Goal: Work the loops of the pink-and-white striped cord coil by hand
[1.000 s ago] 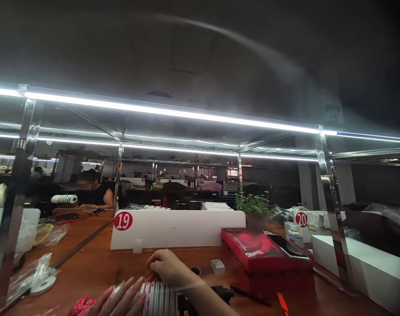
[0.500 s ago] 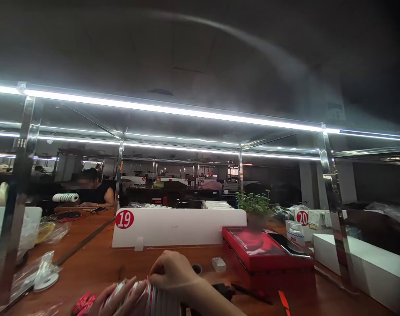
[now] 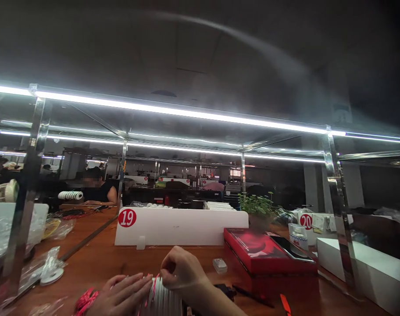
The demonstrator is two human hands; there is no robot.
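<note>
I've got both hands closed on a ribbed white bundle (image 3: 161, 298) streaked with pink, which sits low in my view, between them and right at the bottom edge of the frame. My left hand (image 3: 121, 296) wraps its side with the fingers laid flat along it. My right hand (image 3: 182, 268) curls over the top, its fingertips (image 3: 163, 271) pinching at the pink edge. I can't see how far down the bundle goes or whether it touches the desk (image 3: 98, 259).

Just left of my left hand hangs a bright pink cord (image 3: 85, 300). Farther left, a clear plastic bag (image 3: 38, 272) lies with a white disc (image 3: 51, 275) on it.

Past my right hand are a small white box (image 3: 219, 265), a black pen (image 3: 252, 296), and a red box (image 3: 266, 254) with a phone (image 3: 292, 248) lying on it. Ahead of my hands stands a white panel (image 3: 176, 227) marked 19. Beyond it on the left, a co-worker (image 3: 99, 192) sits at the next desk.
</note>
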